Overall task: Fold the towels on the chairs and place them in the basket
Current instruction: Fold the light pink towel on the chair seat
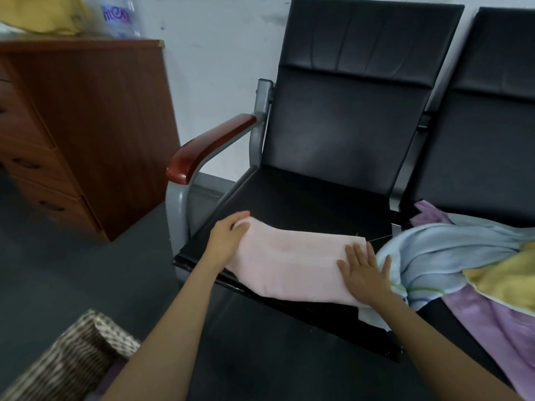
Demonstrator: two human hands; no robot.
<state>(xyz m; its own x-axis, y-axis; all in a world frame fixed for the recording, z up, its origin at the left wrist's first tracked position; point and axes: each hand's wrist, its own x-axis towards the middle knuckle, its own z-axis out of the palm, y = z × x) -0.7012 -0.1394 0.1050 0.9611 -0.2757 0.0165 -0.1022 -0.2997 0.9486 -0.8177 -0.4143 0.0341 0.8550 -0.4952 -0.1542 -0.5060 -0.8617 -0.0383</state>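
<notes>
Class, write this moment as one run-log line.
pink towel: folded, on chair seat; left hand: grips its end; right hand: flat on it; towel pile: next seat; basket: lower left

Left side: reddish-brown wooden drawer cabinet (95,117), drawers (31,166) stacked on its front face, recessed pulls. On its top surface: clear plastic bottle (120,17) with a blue-purple label, blurred. A yellow bundle (46,14) lies just left of it. Pale wall (217,53) behind, scuffed. Dark grey floor (58,270).
</notes>
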